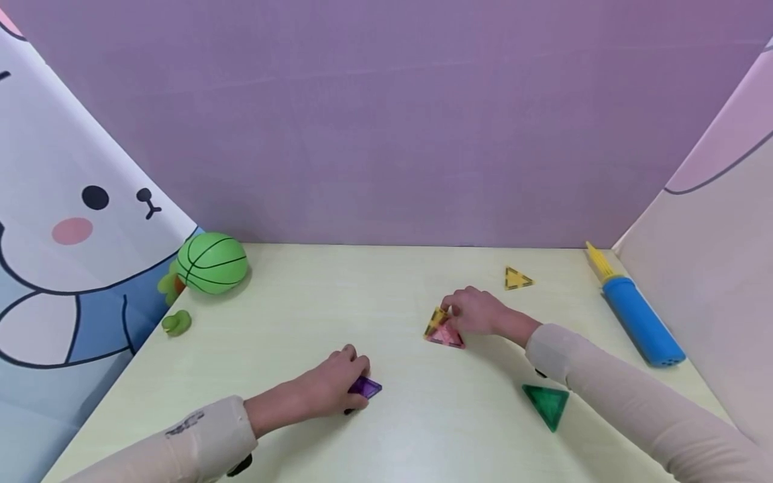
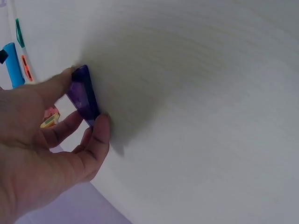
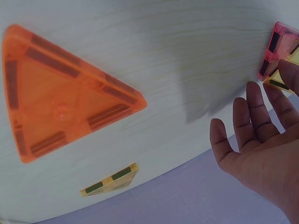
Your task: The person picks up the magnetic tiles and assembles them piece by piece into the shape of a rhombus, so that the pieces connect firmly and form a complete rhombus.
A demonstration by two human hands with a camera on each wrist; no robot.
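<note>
My left hand [image 1: 331, 388] pinches a purple triangular magnetic tile [image 2: 83, 95] between thumb and fingers, its edge near the table. Farther right, my right hand [image 1: 478, 312] pinches a yellow magnetic tile [image 1: 436, 318] with thumb and index finger, the other fingers spread. A pink triangular tile [image 1: 445, 335] meets the yellow one, and both stand tilted up from the table. In the right wrist view the pink tile [image 3: 274, 51] is partly cut off by the frame edge.
A green triangular tile [image 1: 548, 404], an orange triangular tile [image 3: 60, 102] and another yellow triangle [image 1: 517, 278] lie on the table. At right is a blue cylinder with a yellow tapered end [image 1: 643, 318]. A green ball [image 1: 214, 263] and small green duck [image 1: 177, 323] sit left.
</note>
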